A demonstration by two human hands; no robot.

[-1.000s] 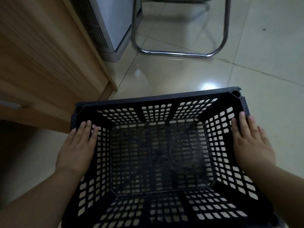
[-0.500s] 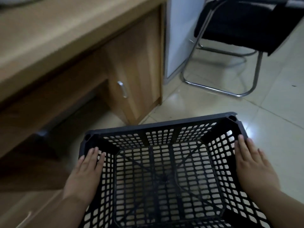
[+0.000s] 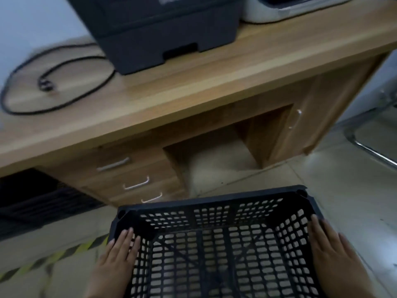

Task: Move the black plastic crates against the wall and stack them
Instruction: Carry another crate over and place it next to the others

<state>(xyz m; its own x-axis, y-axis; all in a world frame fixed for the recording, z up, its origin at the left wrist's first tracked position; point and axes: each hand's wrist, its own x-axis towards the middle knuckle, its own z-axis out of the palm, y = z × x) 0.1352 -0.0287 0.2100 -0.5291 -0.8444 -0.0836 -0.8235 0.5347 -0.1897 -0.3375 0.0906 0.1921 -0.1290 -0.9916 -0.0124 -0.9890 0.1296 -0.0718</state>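
An empty black plastic crate (image 3: 214, 203) with lattice walls fills the bottom centre of the head view, held above the tiled floor. My left hand (image 3: 117, 252) lies flat over its left rim with fingers pointing forward. My right hand (image 3: 335, 252) grips the right rim the same way. The near part of the crate is cut off by the frame edge. A second dark slatted shape (image 3: 38, 203), possibly another crate, sits low at the left under the desk edge.
A wooden desk (image 3: 214, 78) stands straight ahead with drawers (image 3: 133, 181), an open knee gap and a cupboard door (image 3: 300, 125). A dark printer (image 3: 167, 31) and a black cable (image 3: 53, 82) lie on it. A chrome chair leg (image 3: 373, 151) is at right; yellow-black floor tape (image 3: 53, 257) at left.
The view has swung left and upward: the chair has slid out to the right and the desktop with the printer has come into view. Both hands keep hold of the crate.
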